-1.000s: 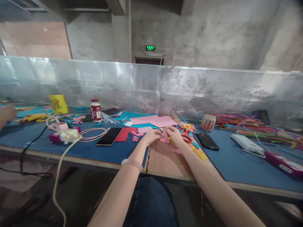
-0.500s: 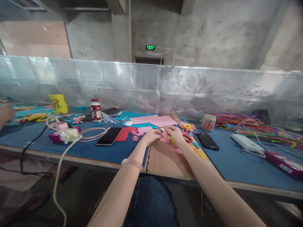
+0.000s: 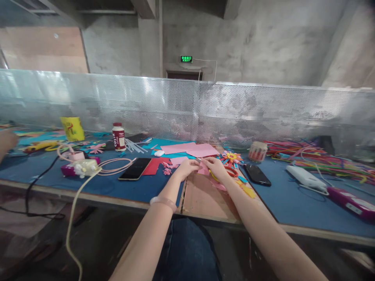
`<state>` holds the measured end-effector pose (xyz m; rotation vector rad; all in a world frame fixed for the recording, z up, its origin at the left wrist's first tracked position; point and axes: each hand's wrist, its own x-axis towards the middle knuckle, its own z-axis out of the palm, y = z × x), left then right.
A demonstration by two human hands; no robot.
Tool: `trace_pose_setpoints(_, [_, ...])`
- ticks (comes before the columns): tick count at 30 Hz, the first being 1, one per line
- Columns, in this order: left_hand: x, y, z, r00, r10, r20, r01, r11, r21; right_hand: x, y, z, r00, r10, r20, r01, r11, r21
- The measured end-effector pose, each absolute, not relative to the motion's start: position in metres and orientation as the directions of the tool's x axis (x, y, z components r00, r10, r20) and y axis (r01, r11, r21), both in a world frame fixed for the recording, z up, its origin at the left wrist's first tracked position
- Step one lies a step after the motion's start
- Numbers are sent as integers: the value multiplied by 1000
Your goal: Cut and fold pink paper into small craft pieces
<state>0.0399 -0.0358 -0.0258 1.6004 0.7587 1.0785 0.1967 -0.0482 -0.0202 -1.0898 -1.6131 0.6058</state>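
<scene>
Both of my hands meet above the bare wooden strip at the front middle of the table. My left hand, with a bracelet on its wrist, pinches a small piece of pink paper. My right hand has its fingers closed on the same piece from the other side. A small greyish thing shows between the fingertips, too small to name. Red-orange loop handles lie beside my right hand. Behind it sits a paper flower with a yellow and orange middle. Pink paper sheets lie just beyond my fingers.
Left of my hands are cut pink pieces, red paper, a phone, a bottle and a power strip. To the right lie another phone, a jar and colourful strips. Another person's hand is far left.
My fingertips have shifted slightly around the pink paper, and less of the greyish thing shows between them. The other person's hand at the far left has moved a little.
</scene>
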Motion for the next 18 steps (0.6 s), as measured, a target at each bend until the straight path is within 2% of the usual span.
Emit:
trace_pose_setpoints(3, [40,-31,-29,364,884,292,-61,-291,955,197,-47,-22,-136,854,503,408,511,-757])
trace_pose_setpoints(6, [40,-27,-31,347,890,297,-70,-291,954,198,-46,-22,-144,845,516,454,519,-724])
trace_pose_setpoints(12, [41,-29,-28,307,919,246,-113,-222,969,201,-46,-21,-180,858,482,505,501,-703])
trace_pose_setpoints(18, [38,-30,-26,285,927,243,-109,-221,969,201,-49,-20,-206,845,493,480,527,-702])
